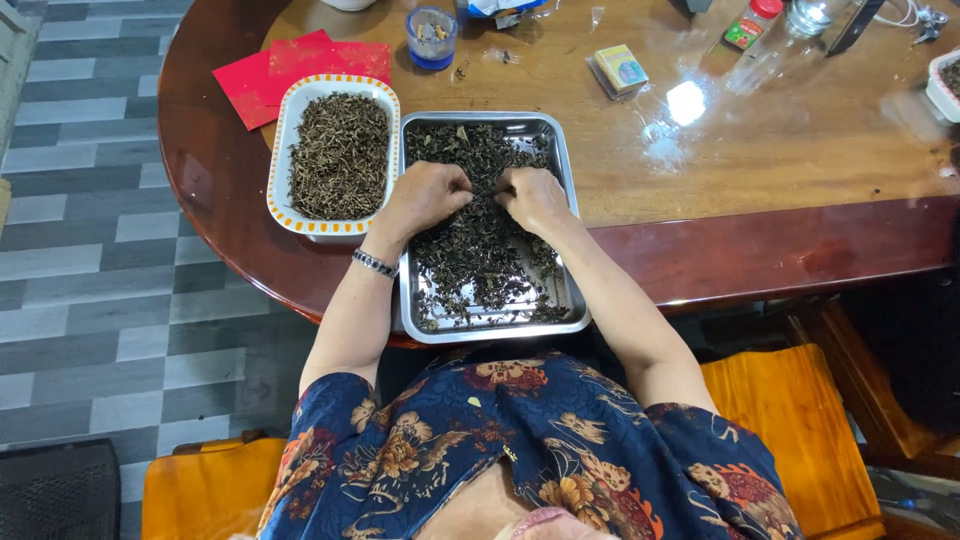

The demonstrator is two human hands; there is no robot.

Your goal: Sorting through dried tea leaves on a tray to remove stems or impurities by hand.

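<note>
A steel tray (574,305) of dark dried leaves rests on the near edge of the wooden table and juts over it. Both my hands lie in the leaf pile at the tray's middle. My left hand (425,197), with a bead bracelet on its wrist, has its fingers curled into the leaves. My right hand (533,197) sits close beside it, fingers pinched in the same leaves. To the left stands a white dish with an orange patterned rim (281,150), filled with brownish dried stems.
Red envelopes (262,72) lie behind the white dish. Farther back are a small blue-based glass cup (432,38), a small box (620,68), a red-capped bottle (752,24) and a glass. Orange wooden seats flank me; grey tiled floor lies left.
</note>
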